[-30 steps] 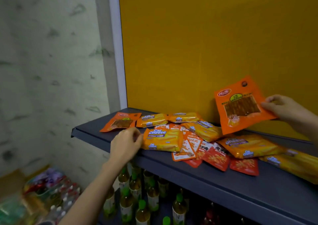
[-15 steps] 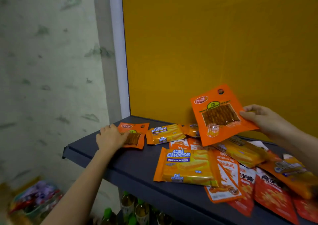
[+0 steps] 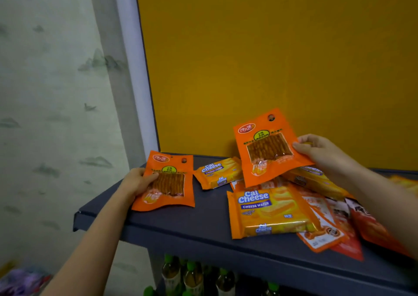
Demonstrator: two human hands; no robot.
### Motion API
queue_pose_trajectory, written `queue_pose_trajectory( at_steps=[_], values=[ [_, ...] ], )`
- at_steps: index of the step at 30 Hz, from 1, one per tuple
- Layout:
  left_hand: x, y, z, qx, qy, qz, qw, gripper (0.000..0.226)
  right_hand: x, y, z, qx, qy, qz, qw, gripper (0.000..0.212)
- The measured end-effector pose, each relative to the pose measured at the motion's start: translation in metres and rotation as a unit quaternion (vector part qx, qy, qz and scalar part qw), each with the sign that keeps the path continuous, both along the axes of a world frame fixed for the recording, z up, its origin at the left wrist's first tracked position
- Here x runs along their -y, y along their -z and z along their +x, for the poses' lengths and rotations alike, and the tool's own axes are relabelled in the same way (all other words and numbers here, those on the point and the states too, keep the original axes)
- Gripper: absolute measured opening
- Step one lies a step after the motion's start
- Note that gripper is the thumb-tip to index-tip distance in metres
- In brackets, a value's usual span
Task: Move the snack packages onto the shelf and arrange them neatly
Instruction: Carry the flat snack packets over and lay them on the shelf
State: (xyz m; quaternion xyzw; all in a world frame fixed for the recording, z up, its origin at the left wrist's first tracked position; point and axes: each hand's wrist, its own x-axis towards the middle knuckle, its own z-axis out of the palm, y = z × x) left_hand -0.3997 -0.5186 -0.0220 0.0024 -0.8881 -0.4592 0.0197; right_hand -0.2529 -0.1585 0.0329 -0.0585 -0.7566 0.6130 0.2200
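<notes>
A dark grey shelf [image 3: 203, 223] carries a loose pile of snack packages. My left hand [image 3: 135, 182] grips the left edge of an orange snack pouch [image 3: 169, 182], tilted up near the shelf's left end. My right hand [image 3: 316, 151] holds a second orange pouch [image 3: 267, 146] upright above the pile. A small Cal Cheese wafer pack [image 3: 217, 173] lies between the two pouches. A larger Cal Cheese pack [image 3: 269, 212] lies near the front edge. Red and orange packets [image 3: 325, 234] spread under my right forearm.
An orange back panel [image 3: 271, 58] rises behind the shelf, and a white frame post [image 3: 135, 81] stands at its left. Bottles with green caps [image 3: 192, 277] stand on the level below. A patterned wall [image 3: 45, 92] is at the left.
My left hand has taken hold of the left orange pouch and tipped it up. My right hand has carried its pouch lower and leftward, closer over the pile. The view has moved nearer.
</notes>
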Motion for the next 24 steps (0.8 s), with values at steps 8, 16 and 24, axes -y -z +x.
queue_pose_trajectory(
  at_steps=[8,16,24],
  values=[
    [0.016,-0.031,0.019,-0.129,0.026,0.183,0.974,0.010,0.020,0.010,0.033,-0.001,0.059,-0.048,0.997,0.023],
    [-0.068,-0.046,0.058,-0.078,0.155,0.224,0.959,0.028,0.001,0.019,0.110,-0.013,0.164,-0.089,0.982,0.016],
    [-0.205,-0.051,0.132,-0.058,0.308,0.226,0.922,0.028,-0.060,0.026,0.236,0.004,0.294,-0.065,0.954,0.011]
  ],
)
